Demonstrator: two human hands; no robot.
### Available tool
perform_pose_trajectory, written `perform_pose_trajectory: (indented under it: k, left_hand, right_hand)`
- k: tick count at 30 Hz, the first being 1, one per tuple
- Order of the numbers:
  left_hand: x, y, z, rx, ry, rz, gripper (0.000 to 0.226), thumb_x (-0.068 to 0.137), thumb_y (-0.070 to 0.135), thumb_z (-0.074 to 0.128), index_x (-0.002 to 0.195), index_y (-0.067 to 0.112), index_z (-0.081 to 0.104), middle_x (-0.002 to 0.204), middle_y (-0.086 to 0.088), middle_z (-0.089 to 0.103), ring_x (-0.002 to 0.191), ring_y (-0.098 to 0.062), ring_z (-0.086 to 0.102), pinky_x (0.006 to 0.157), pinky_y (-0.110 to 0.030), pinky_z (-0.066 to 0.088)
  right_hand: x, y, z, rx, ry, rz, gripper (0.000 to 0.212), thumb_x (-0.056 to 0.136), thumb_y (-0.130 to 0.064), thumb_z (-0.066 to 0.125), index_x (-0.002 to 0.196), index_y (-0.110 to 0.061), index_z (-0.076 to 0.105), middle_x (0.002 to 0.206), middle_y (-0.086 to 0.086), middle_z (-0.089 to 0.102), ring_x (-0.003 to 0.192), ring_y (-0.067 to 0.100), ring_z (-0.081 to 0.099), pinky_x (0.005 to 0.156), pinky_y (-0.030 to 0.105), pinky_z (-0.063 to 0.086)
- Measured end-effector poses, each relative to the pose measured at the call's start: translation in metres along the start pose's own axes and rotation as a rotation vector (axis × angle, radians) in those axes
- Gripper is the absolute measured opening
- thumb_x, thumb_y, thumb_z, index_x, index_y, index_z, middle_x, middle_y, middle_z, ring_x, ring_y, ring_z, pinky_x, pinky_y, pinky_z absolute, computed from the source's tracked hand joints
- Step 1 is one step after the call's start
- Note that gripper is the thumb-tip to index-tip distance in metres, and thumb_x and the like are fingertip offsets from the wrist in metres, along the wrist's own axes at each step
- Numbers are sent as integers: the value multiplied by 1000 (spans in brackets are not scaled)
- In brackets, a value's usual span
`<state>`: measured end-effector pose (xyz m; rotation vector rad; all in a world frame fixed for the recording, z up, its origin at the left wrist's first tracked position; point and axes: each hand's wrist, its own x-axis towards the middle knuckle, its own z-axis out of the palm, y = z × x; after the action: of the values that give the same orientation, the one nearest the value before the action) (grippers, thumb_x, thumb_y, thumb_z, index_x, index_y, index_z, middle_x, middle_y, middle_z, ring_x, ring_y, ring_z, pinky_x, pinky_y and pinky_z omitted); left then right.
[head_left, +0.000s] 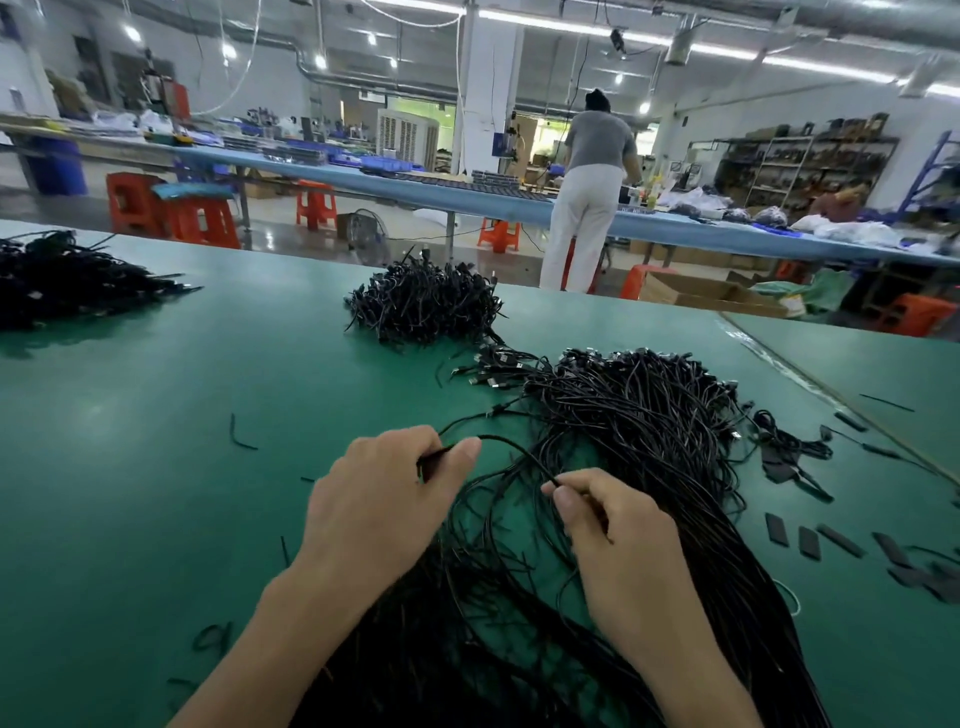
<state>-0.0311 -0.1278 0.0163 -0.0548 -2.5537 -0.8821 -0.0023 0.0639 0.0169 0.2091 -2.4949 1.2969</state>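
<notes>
In the head view, your left hand (384, 493) had its thumb and curled fingers pinched on one end of a thin black cable (511, 446). Your right hand (618, 530) pinched the same cable between thumb and forefinger further along. The cable arched from one set of fingertips to the other, raised just above the loose cable heap (649, 415). That heap spread from under both your wrists to well beyond your right fingers, with its plug ends fanned out at the far side.

Far beyond your right fingers, past the table's far edge, a cardboard box (696, 293) stood open on the floor; what it held could not be told. Blue trays (387, 163) sat on the long blue bench (415, 192) far past your left fingers, their contents too small to make out.

The green table (156, 415) lay under everything near you. A tied cable pile (426, 306) sat straight beyond your left fingertips, well apart from them, and another dark pile (67, 280) lay far off to their left. Flat black strips (776, 529) were scattered to the right of your right fingers, and a short black offcut (239, 436) lay to the left of your left fingers.

The room was a lit workshop, where orange stools (202, 221) stood under the bench, a person (592, 192) stood at it with their back to you, and shelving (805, 161) lined the far right wall
</notes>
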Motion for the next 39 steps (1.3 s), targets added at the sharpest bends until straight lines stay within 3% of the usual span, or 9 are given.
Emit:
perform_pose_trajectory:
  k: [9,16,21,24,26,30,33,36,39]
  left_hand:
    - [-7,18,-15,-1001,-826,-59,54,95,58,46,66,17,67,51,3,22,43,-10,20,43,-20,22]
    - [3,24,-4,-1570,-345,-328,42,89,40,49,102,13,79,59,6,30,46,-5,26,36,-16,24]
    - [1,22,1,-1420,-208,-217,38,93,32,48,104,12,78,76,-3,67,68,-12,61,62,-23,54]
    - [-7,20,9,-884,-216,-17,32,105,20,44,100,17,75,85,-1,74,83,-16,70,75,-22,56]
    - [-12,19,9,-569,-304,122,35,106,26,43,88,16,71,79,2,71,76,-14,66,72,-28,54]
    - [-13,16,4,-522,-458,30,50,106,36,38,66,9,51,47,8,51,43,-6,42,49,-21,36]
    - [-9,10,5,-279,-408,6,55,104,43,36,62,11,52,44,11,45,42,-4,39,51,-26,32]
    - [-4,1,6,-222,-196,-114,54,105,43,34,64,16,56,53,8,56,56,-9,54,59,-31,40]
    - [2,-10,8,-184,0,-194,52,106,41,30,70,11,52,64,-4,56,65,-24,55,63,-38,42]
  right_hand:
    - [2,1,12,70,45,13,23,98,-21,59,82,-36,68,74,-19,68,72,-2,62,62,12,44]
    - [4,-13,28,-52,-322,-6,15,98,-29,61,106,-28,74,76,-16,62,67,-10,53,64,8,38]
    - [-2,-24,18,-127,-345,-67,14,99,-32,57,101,-29,71,86,-12,64,78,-1,56,67,11,42]
    - [-7,-25,13,-83,-274,-136,18,97,-24,61,80,-29,65,75,-10,59,73,-2,55,62,13,41]
    - [-6,-23,9,-21,-187,-162,21,93,-22,67,74,-30,64,78,-12,61,73,-1,57,62,12,41]
    - [-4,-17,5,55,-94,-134,14,86,-29,75,73,-33,71,76,-11,62,71,6,56,63,15,43]
    - [-6,-12,11,-44,-36,-99,8,89,-28,72,95,-32,67,98,-18,62,93,1,57,81,18,46]
    - [-20,-12,20,-267,28,-153,48,95,-44,57,139,-35,38,136,-23,32,129,-5,28,107,17,28]
    - [-42,-22,39,-344,-254,-216,74,87,-73,34,150,-49,2,158,-22,5,146,2,0,120,25,3]
